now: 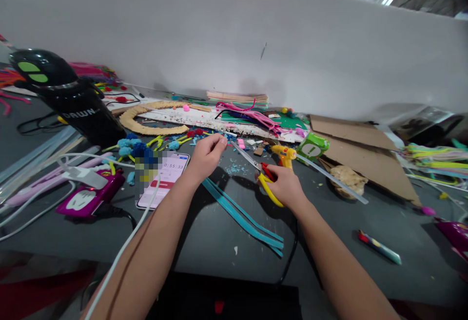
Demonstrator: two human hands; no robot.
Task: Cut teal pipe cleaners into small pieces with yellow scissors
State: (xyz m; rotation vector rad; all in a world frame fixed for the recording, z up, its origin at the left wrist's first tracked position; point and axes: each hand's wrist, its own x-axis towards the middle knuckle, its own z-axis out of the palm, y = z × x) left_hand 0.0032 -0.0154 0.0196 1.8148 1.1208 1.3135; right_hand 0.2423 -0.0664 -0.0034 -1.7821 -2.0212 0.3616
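Behind everything stands a white partition (204, 42), and before it spreads a grey table (329, 271) strewn with craft odds and ends. Brown cardboard (361, 159) lies in flat pieces toward the back right. A black bottle (87, 110) with pale lettering stands on the left, and a cream ring (146, 127), with a gap in its band, lies just to its right.

Long blue strips (237, 215) lie on the table between the two forearms, their far ends at the left wrist; whether the left hand holds any of them I cannot tell. A purple power strip (89, 193) sits on the left, with a white plug and cables on it. Nearer the middle is a phone (171, 178), partly behind the left forearm, its screen lit.

The right hand (283, 183) grasps scissors (270, 191) by their red and yellow handles, blades pointing toward the left hand (208, 157). That one has its fingers drawn together near the blade tips; what is between them, if anything, is too small to make out. A yellow glue gun (285, 153) lies just beyond the right hand, next to a green box (315, 147). Tiny blue scraps (236, 168) dot the table below the blades.
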